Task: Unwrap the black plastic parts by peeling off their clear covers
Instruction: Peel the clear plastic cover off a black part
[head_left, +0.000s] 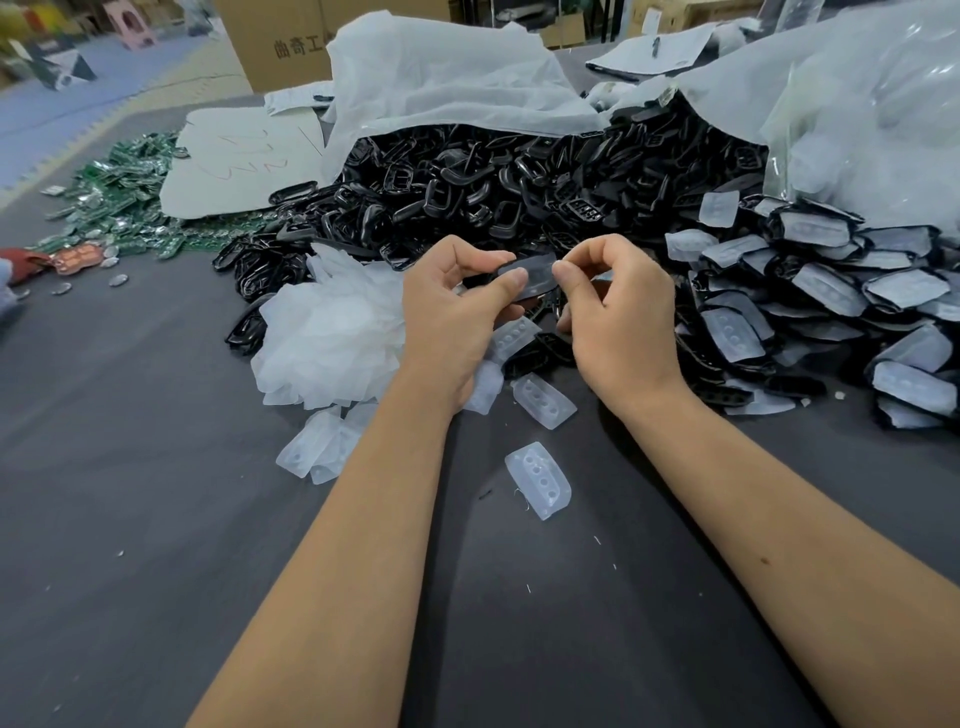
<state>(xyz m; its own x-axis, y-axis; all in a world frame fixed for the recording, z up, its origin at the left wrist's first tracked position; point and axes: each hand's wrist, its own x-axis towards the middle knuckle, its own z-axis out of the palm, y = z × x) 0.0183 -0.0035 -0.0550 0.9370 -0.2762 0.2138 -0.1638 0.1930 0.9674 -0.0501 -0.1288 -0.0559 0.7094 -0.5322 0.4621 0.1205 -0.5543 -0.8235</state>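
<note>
one black plastic part (527, 278) is pinched between the left hand (457, 306) and right hand (618, 317), each grip narrow, above the worktop (130, 493).

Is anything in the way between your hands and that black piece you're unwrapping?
No. Both hands already have it: the left hand and the right hand pinch the black part by its two ends, held up above the loose clear covers on the table. Nothing visible lies between.

Glossy black parts (467, 182) are heaped at upper centre, beside frosted clear covers (540, 480) dotted with round holes. Green boards (124, 192) are seen at left on a dark grey table (130, 467).
</note>
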